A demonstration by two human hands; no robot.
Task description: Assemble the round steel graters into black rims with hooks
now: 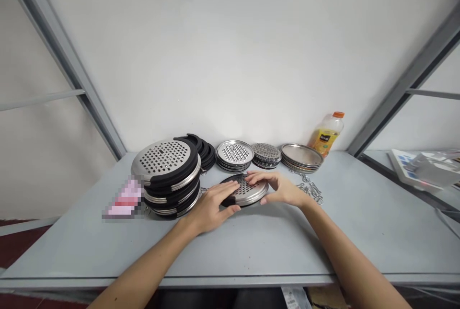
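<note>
Your left hand (214,202) lies on the round grater (247,196), thumb apart; your right hand's (282,189) fingers hold its right edge. Press both sides evenly.

head cam | fwd+dwn | close over tbl (273,246) | wall (223,60) opp.

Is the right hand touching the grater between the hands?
Touching: in the head view, the right hand lays its fingers on the grater, thumb at its rim.

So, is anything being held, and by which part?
The left hand touches the perforated disc on its black part, the right hand on its silver top; whether they grip it cannot be told.
</note>
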